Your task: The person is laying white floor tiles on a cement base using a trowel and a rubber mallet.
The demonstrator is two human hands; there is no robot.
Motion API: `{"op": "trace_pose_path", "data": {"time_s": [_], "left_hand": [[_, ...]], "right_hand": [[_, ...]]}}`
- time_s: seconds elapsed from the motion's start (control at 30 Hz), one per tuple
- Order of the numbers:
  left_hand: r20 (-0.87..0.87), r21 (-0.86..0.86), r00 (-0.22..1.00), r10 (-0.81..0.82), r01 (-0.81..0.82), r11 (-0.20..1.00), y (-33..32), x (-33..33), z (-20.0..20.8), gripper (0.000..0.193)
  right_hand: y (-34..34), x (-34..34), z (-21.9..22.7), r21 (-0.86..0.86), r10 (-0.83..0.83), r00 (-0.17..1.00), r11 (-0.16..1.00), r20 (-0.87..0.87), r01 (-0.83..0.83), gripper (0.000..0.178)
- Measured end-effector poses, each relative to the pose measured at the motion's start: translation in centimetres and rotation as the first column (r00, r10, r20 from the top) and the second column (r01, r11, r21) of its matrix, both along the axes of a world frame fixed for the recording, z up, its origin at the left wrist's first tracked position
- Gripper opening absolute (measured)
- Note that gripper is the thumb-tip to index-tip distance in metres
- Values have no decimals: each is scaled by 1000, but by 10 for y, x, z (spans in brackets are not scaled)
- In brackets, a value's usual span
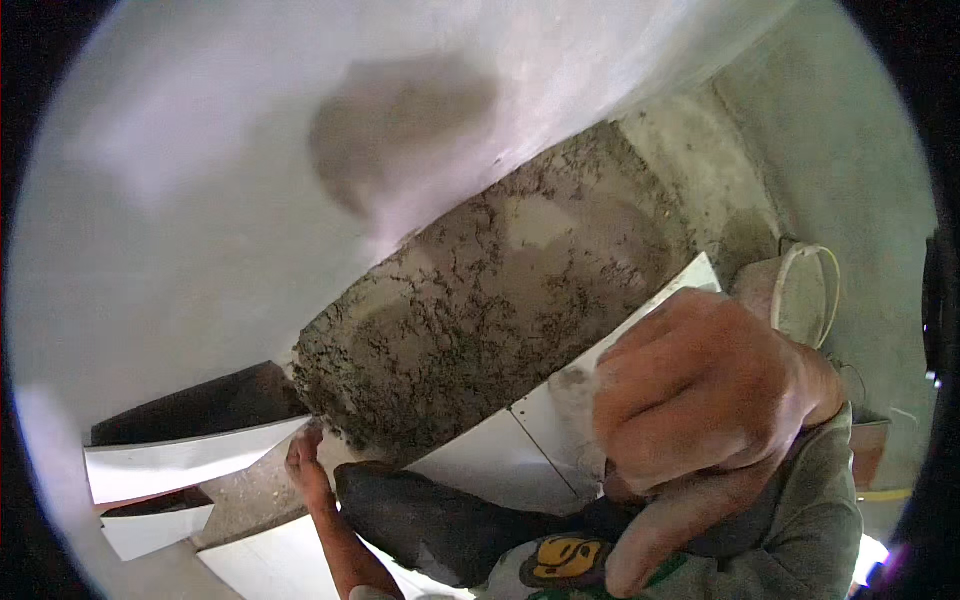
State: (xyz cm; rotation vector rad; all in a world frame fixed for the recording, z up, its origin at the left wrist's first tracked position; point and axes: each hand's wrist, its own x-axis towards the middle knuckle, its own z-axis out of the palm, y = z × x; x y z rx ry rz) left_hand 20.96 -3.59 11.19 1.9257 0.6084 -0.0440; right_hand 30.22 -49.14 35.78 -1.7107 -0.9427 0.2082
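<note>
A broad bed of wet grey-brown mortar [480, 300] lies along the foot of the wall, rough and crumbly with a few smoother patches. At its near left end my left hand [311, 470] has its fingers bent and closed at the right end of a long white tile [195, 463]. My right hand [700, 390] is raised close to the camera on the right, above pale tiles. Its fingers are curled in and its thumb points down; whatever may be inside the grip is hidden.
White tiles [490, 460] border the near side of the mortar. A smaller white tile piece [158, 532] lies at lower left. On the right stand a pale bucket [757, 285] with a raised handle and a reddish-brown container [870, 450]. The plastered wall [230, 250] rises beyond the mortar.
</note>
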Motion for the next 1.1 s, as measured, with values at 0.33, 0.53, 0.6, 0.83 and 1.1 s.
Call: {"op": "trace_pose_path", "data": {"time_s": [0.33,0.53,0.6,0.83,1.1], "left_hand": [[-88,-127,908,-410,398,908,-196,87,27,50],[-118,-42,921,-372,370,928,-193,89,6,46],[-50,-147,916,-398,387,910,-180,82,-7,49],[-196,0,938,-287,293,956,-132,59,-32,52],[-121,36,962,-243,249,968,-132,36,44,53]], "right_hand": [[-70,21,-9,-72,-101,995,992,-9,100,40],[-97,18,-12,-98,-134,987,987,-91,125,40],[-102,17,-17,-118,-190,979,976,-68,181,40],[-93,29,-31,-147,-303,953,942,4,300,40],[-62,14,-6,-128,-290,954,946,72,297,40]]}}
